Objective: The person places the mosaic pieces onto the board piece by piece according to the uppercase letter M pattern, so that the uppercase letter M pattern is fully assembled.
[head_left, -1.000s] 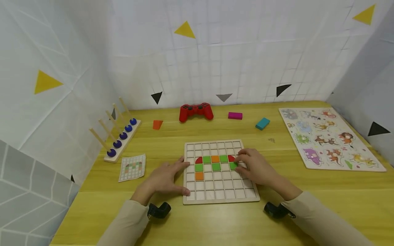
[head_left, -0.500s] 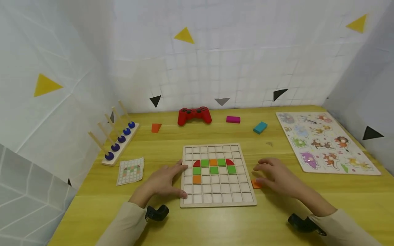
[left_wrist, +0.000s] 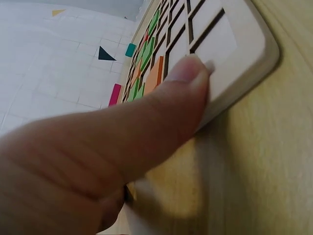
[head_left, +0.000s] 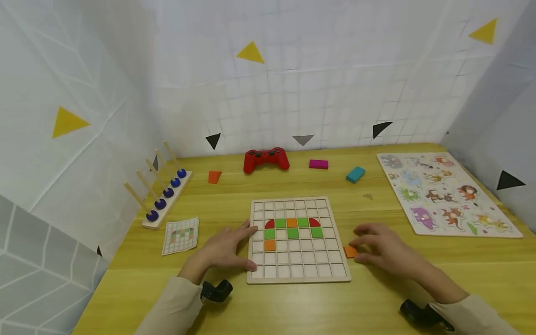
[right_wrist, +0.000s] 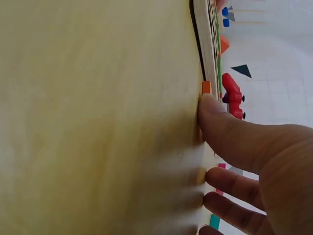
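Note:
A wooden grid board [head_left: 299, 271] lies mid-table with green, orange and red tiles set in several of its cells. My left hand [head_left: 224, 248] rests at the board's left edge, thumb and fingertips spread along it; in the left wrist view the thumb [left_wrist: 146, 120] lies over the rim near a corner. Just off the board's right side, a loose square orange tile [head_left: 350, 251] lies on the table. My right hand [head_left: 387, 250] has its thumb and index finger at that tile's edges, pinching it. The right wrist view shows the thumb against the orange tile [right_wrist: 206, 87].
Left of the board are a small printed pattern card [head_left: 180, 236] and a peg stand [head_left: 168, 200] with blue beads. Behind are an orange block [head_left: 214, 177], a red game controller [head_left: 266, 160], a magenta block [head_left: 318, 164] and a teal block [head_left: 355, 174]. An animal puzzle [head_left: 448, 195] lies right.
My right hand has left the green tile at the board's right side and moved right to the loose orange tile, its fingers closing on it. The left hand stays at the board's edge.

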The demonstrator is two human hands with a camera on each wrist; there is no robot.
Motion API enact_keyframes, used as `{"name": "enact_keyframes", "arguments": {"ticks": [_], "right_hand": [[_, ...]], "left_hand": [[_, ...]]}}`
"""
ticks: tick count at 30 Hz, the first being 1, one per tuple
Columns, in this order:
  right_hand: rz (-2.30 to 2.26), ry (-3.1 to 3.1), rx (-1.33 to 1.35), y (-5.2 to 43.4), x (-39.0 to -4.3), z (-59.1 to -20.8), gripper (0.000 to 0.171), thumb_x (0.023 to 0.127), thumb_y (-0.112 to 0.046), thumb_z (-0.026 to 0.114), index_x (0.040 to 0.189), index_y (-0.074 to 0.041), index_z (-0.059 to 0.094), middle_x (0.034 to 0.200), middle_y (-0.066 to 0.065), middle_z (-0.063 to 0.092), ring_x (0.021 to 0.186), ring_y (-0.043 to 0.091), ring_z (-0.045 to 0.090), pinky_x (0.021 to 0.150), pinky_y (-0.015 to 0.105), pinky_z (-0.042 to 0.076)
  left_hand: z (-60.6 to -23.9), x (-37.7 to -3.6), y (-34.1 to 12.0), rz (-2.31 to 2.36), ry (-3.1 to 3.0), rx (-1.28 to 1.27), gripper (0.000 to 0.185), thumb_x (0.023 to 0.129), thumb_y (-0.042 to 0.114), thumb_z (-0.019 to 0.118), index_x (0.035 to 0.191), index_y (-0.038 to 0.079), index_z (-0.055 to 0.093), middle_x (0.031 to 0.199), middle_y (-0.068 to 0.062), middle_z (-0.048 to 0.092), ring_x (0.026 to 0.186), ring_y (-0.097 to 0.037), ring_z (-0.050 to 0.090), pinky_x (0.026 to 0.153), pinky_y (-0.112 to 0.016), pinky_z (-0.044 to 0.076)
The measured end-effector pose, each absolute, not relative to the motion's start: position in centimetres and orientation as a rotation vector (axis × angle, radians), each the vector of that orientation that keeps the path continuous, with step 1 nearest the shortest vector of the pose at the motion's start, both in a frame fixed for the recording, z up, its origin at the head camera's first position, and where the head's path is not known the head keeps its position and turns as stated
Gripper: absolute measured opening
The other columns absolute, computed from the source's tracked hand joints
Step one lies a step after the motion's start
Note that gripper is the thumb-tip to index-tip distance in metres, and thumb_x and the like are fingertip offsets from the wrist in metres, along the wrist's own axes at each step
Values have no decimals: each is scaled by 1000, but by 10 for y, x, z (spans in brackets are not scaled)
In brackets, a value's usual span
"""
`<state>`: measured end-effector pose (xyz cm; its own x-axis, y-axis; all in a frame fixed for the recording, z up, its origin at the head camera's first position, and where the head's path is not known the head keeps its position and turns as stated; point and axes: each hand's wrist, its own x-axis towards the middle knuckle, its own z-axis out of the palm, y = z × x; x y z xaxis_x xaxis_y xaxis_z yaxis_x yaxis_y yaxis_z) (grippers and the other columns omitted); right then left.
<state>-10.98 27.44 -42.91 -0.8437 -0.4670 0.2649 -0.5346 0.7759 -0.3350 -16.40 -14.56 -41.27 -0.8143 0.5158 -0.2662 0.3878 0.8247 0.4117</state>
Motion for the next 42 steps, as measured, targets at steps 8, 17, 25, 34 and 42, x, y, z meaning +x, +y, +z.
{"name": "enact_keyframes", "arguments": {"ticks": [8, 17, 25, 34, 42], "right_hand": [[565, -2784, 773, 274, -109, -428, 20, 77, -23, 84, 95, -23, 74, 114, 7, 67, 105, 32, 61, 86, 53, 49], [615, -2809, 721, 269, -114, -418, 16, 81, -25, 81, 95, -21, 73, 117, 12, 67, 108, 35, 61, 90, 55, 49], [561, -2728, 831, 255, -121, -415, 22, 79, -25, 82, 99, -20, 75, 114, 9, 68, 101, 30, 63, 84, 52, 51], [585, -2795, 806, 244, -121, -419, 24, 81, -27, 80, 102, -17, 76, 116, 11, 67, 105, 31, 62, 87, 52, 52], [566, -2771, 816, 242, -124, -414, 19, 80, -26, 81, 96, -19, 76, 115, 10, 68, 105, 31, 62, 88, 52, 51]], "left_hand": [[-411, -163, -144, 488, 2634, 680, 95, 74, 65, 74, 154, 31, 34, 166, 0, 19, 134, -33, 43, 105, -50, 41], [-408, -163, -144, 482, 2645, 679, 95, 75, 65, 74, 153, 31, 34, 166, 2, 20, 131, -32, 45, 105, -49, 42], [-410, -162, -146, 484, 2648, 680, 95, 74, 65, 75, 153, 30, 35, 166, 1, 20, 133, -33, 44, 106, -51, 41], [-416, -157, -150, 504, 2634, 688, 95, 74, 65, 74, 153, 29, 35, 165, -2, 21, 138, -36, 40, 108, -54, 39], [-413, -161, -146, 490, 2641, 686, 95, 75, 65, 74, 153, 30, 35, 166, -1, 20, 140, -36, 39, 108, -55, 39]]}}
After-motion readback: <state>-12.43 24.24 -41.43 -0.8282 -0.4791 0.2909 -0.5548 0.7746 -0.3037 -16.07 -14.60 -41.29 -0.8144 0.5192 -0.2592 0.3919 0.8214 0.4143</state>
